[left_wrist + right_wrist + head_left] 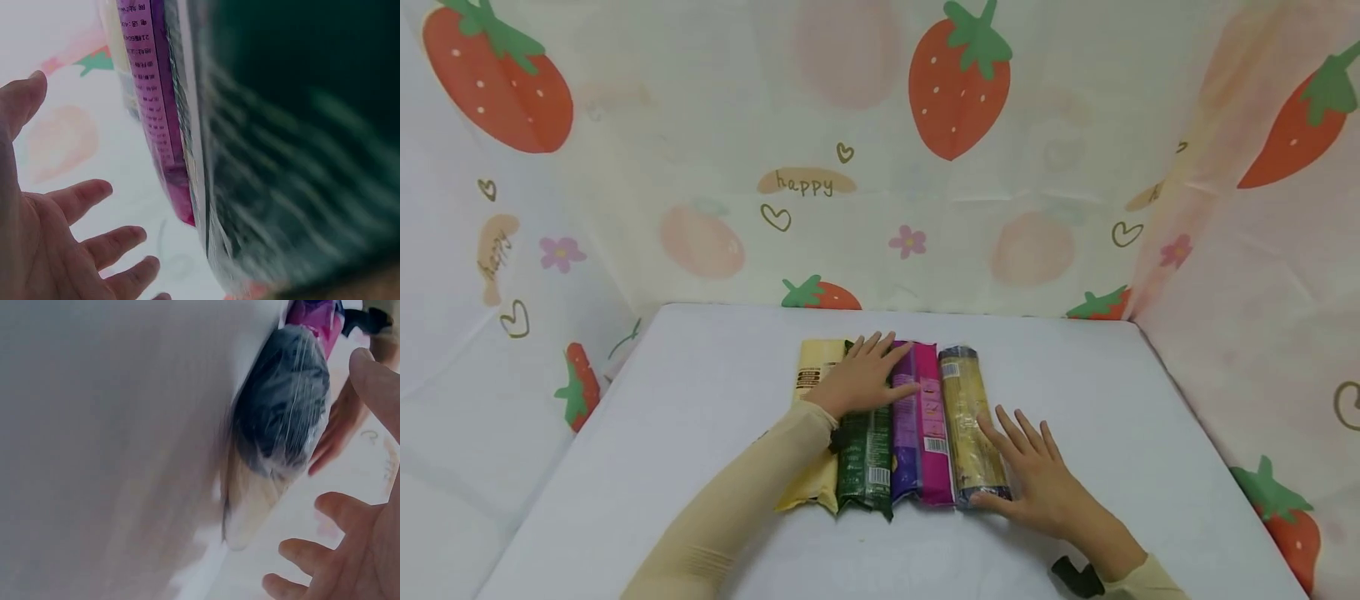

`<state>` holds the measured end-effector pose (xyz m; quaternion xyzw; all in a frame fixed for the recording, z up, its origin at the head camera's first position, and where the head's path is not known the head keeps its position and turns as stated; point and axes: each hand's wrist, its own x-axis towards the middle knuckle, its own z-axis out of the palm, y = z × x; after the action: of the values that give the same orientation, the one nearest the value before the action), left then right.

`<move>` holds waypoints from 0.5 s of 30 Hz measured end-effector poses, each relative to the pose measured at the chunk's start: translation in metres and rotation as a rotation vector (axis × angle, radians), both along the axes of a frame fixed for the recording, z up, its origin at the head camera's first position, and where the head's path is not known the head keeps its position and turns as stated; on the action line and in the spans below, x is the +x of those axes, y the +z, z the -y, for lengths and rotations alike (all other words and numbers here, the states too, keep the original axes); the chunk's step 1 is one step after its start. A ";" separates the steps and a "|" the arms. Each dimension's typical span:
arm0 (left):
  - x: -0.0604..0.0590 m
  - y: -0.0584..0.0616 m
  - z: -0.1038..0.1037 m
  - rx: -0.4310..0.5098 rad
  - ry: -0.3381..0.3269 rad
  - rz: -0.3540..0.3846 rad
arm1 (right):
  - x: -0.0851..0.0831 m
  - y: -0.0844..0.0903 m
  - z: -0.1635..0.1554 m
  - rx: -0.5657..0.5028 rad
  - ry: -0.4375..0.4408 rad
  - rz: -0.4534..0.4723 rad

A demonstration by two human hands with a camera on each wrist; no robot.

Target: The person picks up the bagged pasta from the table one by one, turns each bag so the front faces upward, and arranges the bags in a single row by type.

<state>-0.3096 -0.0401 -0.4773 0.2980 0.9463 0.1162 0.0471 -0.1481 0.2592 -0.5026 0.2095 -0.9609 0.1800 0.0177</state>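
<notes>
Long plastic packets lie side by side on the white table: a pale yellow packet [811, 487], a dark green packet [865, 458], a purple-and-pink packet [928, 425] and a gold packet [964, 392] with dark ends. My left hand [865, 379] is spread over the upper part of the green and purple-and-pink packets, hiding some of both; in the left wrist view its fingers [94, 200] look apart from them. At the gold packet's right side, my right hand [1045, 487] has spread fingers, with thumb and index overlapping its edge in the head view. Neither hand grips anything.
The white table [715, 400] reaches back to a cloth wall [865, 250] printed with strawberries. Similar cloth rises along the left and right sides. A dark strap piece [1077, 577] sits at my right wrist.
</notes>
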 end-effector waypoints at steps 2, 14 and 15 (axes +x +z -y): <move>-0.002 -0.001 -0.006 0.019 -0.012 0.008 | 0.001 -0.001 0.002 0.005 0.009 -0.004; -0.016 -0.006 -0.035 0.044 -0.068 0.089 | -0.005 -0.009 0.003 0.027 0.048 -0.005; -0.017 -0.008 -0.037 0.044 -0.079 0.098 | -0.006 -0.009 0.004 0.019 0.051 0.002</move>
<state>-0.3266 -0.0033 -0.4848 0.3300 0.9276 0.1494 0.0915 -0.1536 0.2553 -0.5118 0.2340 -0.9570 0.1712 0.0101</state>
